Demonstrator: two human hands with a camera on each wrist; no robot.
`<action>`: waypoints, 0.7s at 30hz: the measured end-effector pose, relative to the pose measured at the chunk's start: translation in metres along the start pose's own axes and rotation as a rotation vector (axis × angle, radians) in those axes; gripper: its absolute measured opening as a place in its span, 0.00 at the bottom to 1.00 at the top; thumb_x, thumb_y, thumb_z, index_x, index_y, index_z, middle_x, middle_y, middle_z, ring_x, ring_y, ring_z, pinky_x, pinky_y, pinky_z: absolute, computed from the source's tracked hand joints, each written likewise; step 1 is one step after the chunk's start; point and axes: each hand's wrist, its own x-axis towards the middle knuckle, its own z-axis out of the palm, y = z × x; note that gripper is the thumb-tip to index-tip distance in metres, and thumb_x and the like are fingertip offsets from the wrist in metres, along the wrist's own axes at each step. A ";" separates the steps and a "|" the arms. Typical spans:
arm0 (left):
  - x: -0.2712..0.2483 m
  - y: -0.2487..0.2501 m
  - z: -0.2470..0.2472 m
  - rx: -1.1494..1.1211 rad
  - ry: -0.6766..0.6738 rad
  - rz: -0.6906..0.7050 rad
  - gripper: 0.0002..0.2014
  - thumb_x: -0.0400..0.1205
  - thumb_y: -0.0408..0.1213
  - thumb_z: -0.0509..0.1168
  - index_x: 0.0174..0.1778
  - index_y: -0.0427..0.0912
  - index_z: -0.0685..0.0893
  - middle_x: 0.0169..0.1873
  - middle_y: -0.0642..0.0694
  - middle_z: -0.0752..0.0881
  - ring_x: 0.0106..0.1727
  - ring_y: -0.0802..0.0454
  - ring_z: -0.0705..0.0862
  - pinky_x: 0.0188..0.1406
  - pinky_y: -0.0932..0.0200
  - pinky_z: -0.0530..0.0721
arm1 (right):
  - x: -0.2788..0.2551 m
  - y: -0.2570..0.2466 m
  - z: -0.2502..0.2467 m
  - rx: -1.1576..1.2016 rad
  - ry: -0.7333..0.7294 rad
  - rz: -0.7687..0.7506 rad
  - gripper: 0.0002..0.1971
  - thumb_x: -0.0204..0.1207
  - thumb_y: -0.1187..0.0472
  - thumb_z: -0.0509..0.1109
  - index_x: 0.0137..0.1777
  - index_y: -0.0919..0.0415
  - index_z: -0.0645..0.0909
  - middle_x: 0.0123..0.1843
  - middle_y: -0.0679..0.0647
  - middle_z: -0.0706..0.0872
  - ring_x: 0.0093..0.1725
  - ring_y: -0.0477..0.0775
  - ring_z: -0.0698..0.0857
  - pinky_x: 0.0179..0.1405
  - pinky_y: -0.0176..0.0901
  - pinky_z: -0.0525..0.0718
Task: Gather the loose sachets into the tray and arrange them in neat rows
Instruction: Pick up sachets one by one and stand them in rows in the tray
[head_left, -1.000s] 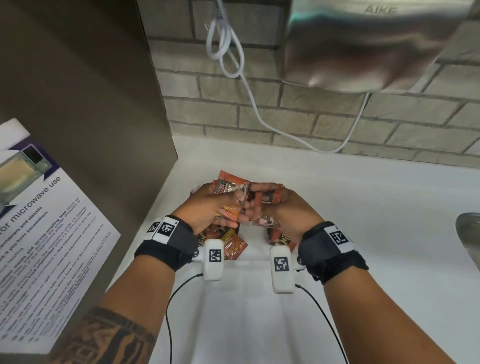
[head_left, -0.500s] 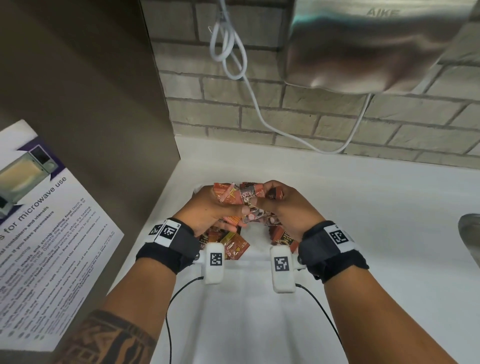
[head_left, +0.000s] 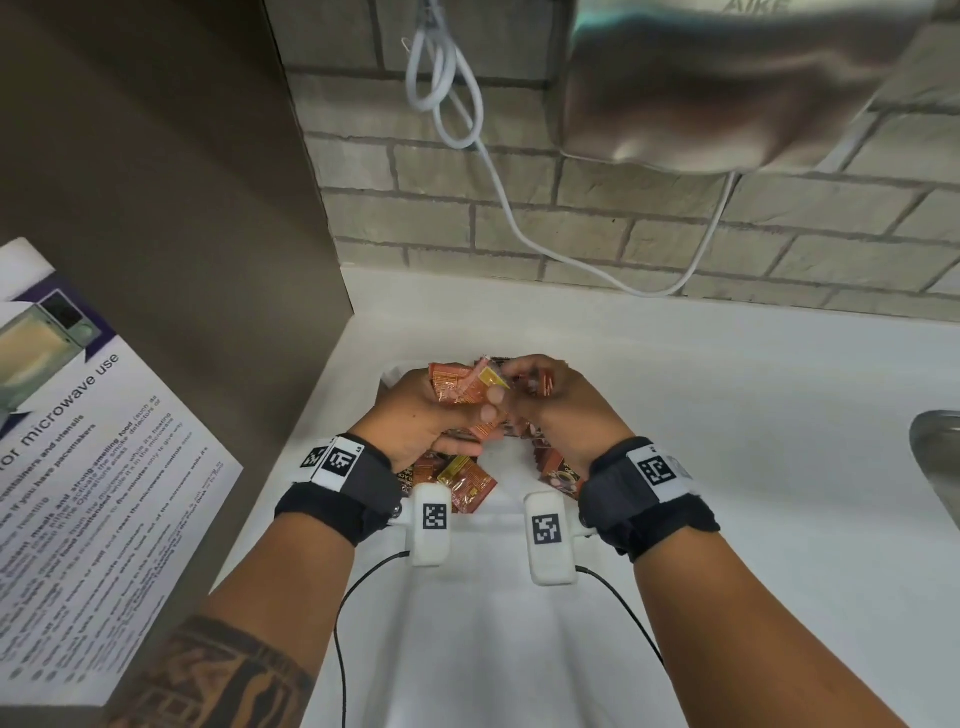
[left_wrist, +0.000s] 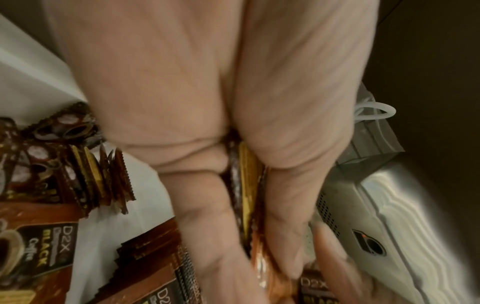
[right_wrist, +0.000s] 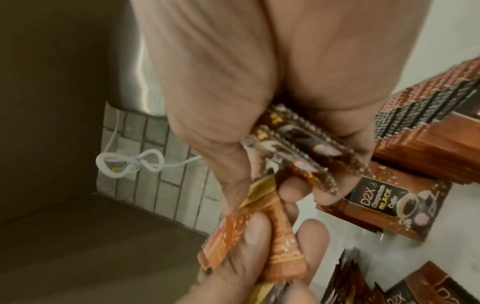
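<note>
Both hands meet above a white tray (head_left: 393, 373) on the counter. My left hand (head_left: 415, 415) grips a bundle of orange and gold sachets (head_left: 460, 387), which lie between thumb and fingers in the left wrist view (left_wrist: 246, 185). Several brown coffee sachets (right_wrist: 298, 148) are pinched in my right hand (head_left: 566, 410), whose fingertips touch the left hand's bundle (right_wrist: 259, 236). More sachets (head_left: 467, 483) lie loose in the tray under the wrists, some stacked on edge (right_wrist: 428, 123), some flat (left_wrist: 39, 246).
A steel hand dryer (head_left: 727, 88) hangs on the brick wall, with a looped white cable (head_left: 441, 88) beside it. A brown panel (head_left: 182, 234) carrying a microwave notice (head_left: 88, 467) closes the left side. A metal sink edge (head_left: 935, 452) sits right.
The hands stayed together over the tray. The left hand's sachets tipped from upright to flatter, and the right hand's fingers shifted closer onto the bundle.
</note>
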 end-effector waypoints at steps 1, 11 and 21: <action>0.001 0.000 0.000 0.015 0.001 0.008 0.17 0.80 0.30 0.75 0.65 0.39 0.86 0.54 0.39 0.93 0.54 0.40 0.93 0.44 0.52 0.92 | 0.000 -0.001 0.002 -0.036 0.002 0.009 0.14 0.74 0.56 0.80 0.57 0.55 0.83 0.35 0.49 0.87 0.29 0.48 0.83 0.34 0.39 0.83; 0.004 -0.001 -0.002 0.155 0.079 0.142 0.16 0.87 0.41 0.66 0.71 0.49 0.77 0.58 0.35 0.88 0.52 0.41 0.92 0.50 0.44 0.93 | 0.008 0.001 -0.001 0.072 0.134 0.095 0.12 0.75 0.68 0.73 0.55 0.52 0.83 0.49 0.58 0.91 0.45 0.58 0.91 0.39 0.46 0.87; 0.001 0.002 0.009 0.154 -0.036 0.048 0.11 0.86 0.34 0.68 0.64 0.42 0.85 0.53 0.40 0.93 0.53 0.42 0.93 0.50 0.47 0.93 | 0.006 -0.007 0.005 0.177 0.123 0.120 0.15 0.78 0.45 0.75 0.45 0.59 0.87 0.37 0.55 0.89 0.39 0.59 0.88 0.45 0.53 0.90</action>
